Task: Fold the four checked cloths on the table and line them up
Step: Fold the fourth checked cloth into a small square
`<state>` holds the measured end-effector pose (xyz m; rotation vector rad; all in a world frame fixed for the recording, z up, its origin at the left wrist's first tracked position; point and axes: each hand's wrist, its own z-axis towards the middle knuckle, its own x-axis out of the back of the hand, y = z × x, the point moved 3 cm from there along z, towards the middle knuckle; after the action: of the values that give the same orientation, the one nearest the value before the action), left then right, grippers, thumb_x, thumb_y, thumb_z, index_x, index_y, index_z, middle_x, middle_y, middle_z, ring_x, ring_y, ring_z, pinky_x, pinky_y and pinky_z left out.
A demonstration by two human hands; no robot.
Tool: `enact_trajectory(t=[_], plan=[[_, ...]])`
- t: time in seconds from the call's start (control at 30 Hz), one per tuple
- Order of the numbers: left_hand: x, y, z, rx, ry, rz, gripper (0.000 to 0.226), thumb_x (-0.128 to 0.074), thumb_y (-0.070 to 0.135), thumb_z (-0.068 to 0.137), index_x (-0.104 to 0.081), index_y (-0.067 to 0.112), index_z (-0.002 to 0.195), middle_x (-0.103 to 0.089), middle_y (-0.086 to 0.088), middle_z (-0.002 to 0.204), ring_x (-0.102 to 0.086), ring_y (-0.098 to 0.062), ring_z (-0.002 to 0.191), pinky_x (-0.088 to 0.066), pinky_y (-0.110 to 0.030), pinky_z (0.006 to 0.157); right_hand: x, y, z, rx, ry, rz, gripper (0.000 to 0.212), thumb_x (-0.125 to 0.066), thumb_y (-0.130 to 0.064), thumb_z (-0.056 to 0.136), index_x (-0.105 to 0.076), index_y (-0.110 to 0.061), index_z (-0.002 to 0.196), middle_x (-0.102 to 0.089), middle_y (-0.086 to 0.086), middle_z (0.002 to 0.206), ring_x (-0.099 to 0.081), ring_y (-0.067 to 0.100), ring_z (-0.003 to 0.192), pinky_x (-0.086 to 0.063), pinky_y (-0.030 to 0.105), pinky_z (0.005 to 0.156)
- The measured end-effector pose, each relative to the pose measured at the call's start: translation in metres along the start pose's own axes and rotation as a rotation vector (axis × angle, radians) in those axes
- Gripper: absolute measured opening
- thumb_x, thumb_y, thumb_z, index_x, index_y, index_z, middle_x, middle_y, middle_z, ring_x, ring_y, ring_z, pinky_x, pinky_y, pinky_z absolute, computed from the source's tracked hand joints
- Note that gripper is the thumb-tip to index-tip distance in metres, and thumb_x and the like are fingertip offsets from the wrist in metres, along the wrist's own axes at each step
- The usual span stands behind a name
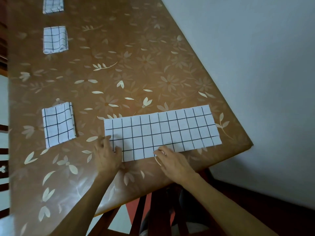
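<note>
Fingers first: on my left hand [107, 155] they lie spread and flat, pressing down on the left end of the long checked cloth [162, 132], with nothing pinched between them; on my right hand [172, 160] the fingertips [159, 151] are drawn together at the cloth's near edge, and I cannot tell whether they nip the fabric or only rest on it. Starting from the far left of the brown flower-patterned tablecloth [127, 65], three small folded checked cloths sit in a column running away from me — the nearest folded cloth [58, 125] lies just left of my left hand, apart from it, with a layered edge showing along its right side. Beyond it, well apart, is the middle folded cloth [54, 40], and farther still the far folded cloth [52, 5], cut off by the top of the view. Moving right, the long cloth is a narrow white strip with a dark grid, lying flat and stretched sideways across the near right part of the table, slightly slanted so its right end sits farther from me than its left. That right end stops close to the table's right edge [238, 125] — short of the corner. Past the edge stands a plain pale wall [264, 65], and below the table's near rim dark wooden chair parts [141, 213] show between my forearms.
</note>
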<state>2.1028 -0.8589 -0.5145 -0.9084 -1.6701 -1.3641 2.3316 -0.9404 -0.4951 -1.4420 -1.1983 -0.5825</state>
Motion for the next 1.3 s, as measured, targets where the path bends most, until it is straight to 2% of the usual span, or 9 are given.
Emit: enact_trajectory(t=[0.27, 0.37, 0.53, 0.67, 0.87, 1.0, 1.1, 1.2, 1.3], plan=[[-0.007, 0.020, -0.049, 0.154, -0.163, -0.181, 0.047, -0.065, 0.010, 0.085, -0.050, 0.010, 0.129, -0.043, -0.016, 0.136, -0.058, -0.033, 0.094, -0.050, -0.046, 0.083, -0.003, -0.001, -0.005, -0.146, 0.002, -0.103, 0.058, -0.058, 0.001, 0.087, -0.040, -0.012, 0.141, -0.040, 0.010, 0.142, -0.060, 0.028, 0.105, -0.048, 0.035, 0.066], [-0.010, 0.021, -0.062, 0.209, -0.201, -0.265, 0.053, -0.064, 0.008, 0.084, -0.046, 0.015, 0.133, -0.044, -0.016, 0.137, -0.058, -0.036, 0.103, -0.054, -0.047, 0.085, -0.002, 0.010, -0.011, -0.192, -0.008, -0.102, 0.056, -0.064, -0.001, 0.083, -0.047, -0.011, 0.136, -0.046, 0.010, 0.138, -0.062, 0.027, 0.100, -0.041, 0.030, 0.059], [-0.007, 0.018, -0.064, 0.388, -0.229, -0.562, 0.058, -0.068, 0.005, 0.084, -0.044, 0.019, 0.135, -0.055, -0.014, 0.128, -0.061, -0.030, 0.104, -0.056, -0.052, 0.090, 0.010, 0.017, -0.018, -0.236, -0.055, -0.118, 0.069, -0.070, -0.021, 0.086, -0.035, -0.014, 0.145, -0.031, 0.006, 0.150, -0.058, 0.025, 0.111, -0.039, 0.028, 0.066], [0.001, 0.024, -0.065, 0.538, -0.228, -0.857, 0.054, -0.068, -0.002, 0.085, -0.045, 0.012, 0.132, -0.060, -0.016, 0.121, -0.064, -0.033, 0.104, -0.060, -0.049, 0.081, 0.015, 0.017, -0.022, -0.262, 0.010, -0.095, 0.063, -0.064, -0.020, 0.090, -0.035, -0.017, 0.146, -0.030, 0.004, 0.151, -0.060, 0.022, 0.110, -0.041, 0.026, 0.068], [0.014, 0.051, -0.074, 0.420, -0.274, -0.957, 0.043, -0.062, 0.003, 0.093, -0.047, 0.017, 0.131, -0.063, -0.011, 0.112, -0.069, -0.024, 0.088, -0.060, -0.028, 0.056, 0.008, 0.024, -0.021, -0.244, 0.152, -0.024, 0.031, -0.059, -0.010, 0.092, -0.061, -0.018, 0.122, -0.053, 0.001, 0.127, -0.064, 0.020, 0.097, -0.050, 0.027, 0.065], [0.026, 0.061, -0.065, 0.329, -0.155, -1.004, 0.030, -0.041, 0.024, 0.106, -0.046, 0.022, 0.135, -0.069, -0.016, 0.102, -0.071, -0.023, 0.067, -0.058, -0.030, 0.052, 0.016, 0.035, -0.029, -0.256, 0.307, 0.196, 0.025, -0.055, -0.012, 0.095, -0.065, -0.019, 0.116, -0.061, -0.006, 0.115, -0.063, 0.012, 0.094, -0.055, 0.030, 0.074], [0.028, 0.053, -0.053, 0.262, -0.086, -0.944, 0.046, -0.033, -0.001, 0.100, -0.040, 0.021, 0.140, -0.062, -0.015, 0.115, -0.073, -0.026, 0.071, -0.062, -0.042, 0.062, 0.029, 0.043, -0.036, -0.262, 0.392, 0.424, 0.026, -0.056, -0.006, 0.094, -0.067, -0.017, 0.115, -0.063, -0.009, 0.105, -0.058, -0.002, 0.085, -0.051, 0.020, 0.079], [0.022, 0.044, -0.037, 0.112, -0.123, -0.737, 0.072, -0.047, -0.005, 0.084, -0.031, 0.028, 0.147, -0.059, 0.007, 0.123, -0.071, -0.029, 0.090, -0.059, -0.056, 0.079, 0.038, 0.051, -0.048, -0.303, 0.385, 0.631, 0.027, -0.058, -0.003, 0.093, -0.070, -0.017, 0.112, -0.062, -0.018, 0.095, -0.058, -0.012, 0.081, -0.044, 0.006, 0.073], [0.013, 0.055, -0.029, 0.029, -0.272, -0.664, 0.082, -0.068, -0.004, 0.084, -0.032, 0.026, 0.150, -0.057, 0.017, 0.126, -0.070, 0.000, 0.087, -0.060, -0.033, 0.079, 0.038, 0.062, -0.060, -0.335, 0.331, 0.758, 0.030, -0.058, -0.007, 0.095, -0.072, -0.030, 0.108, -0.070, -0.018, 0.104, -0.064, -0.002, 0.090, -0.052, 0.014, 0.074]])
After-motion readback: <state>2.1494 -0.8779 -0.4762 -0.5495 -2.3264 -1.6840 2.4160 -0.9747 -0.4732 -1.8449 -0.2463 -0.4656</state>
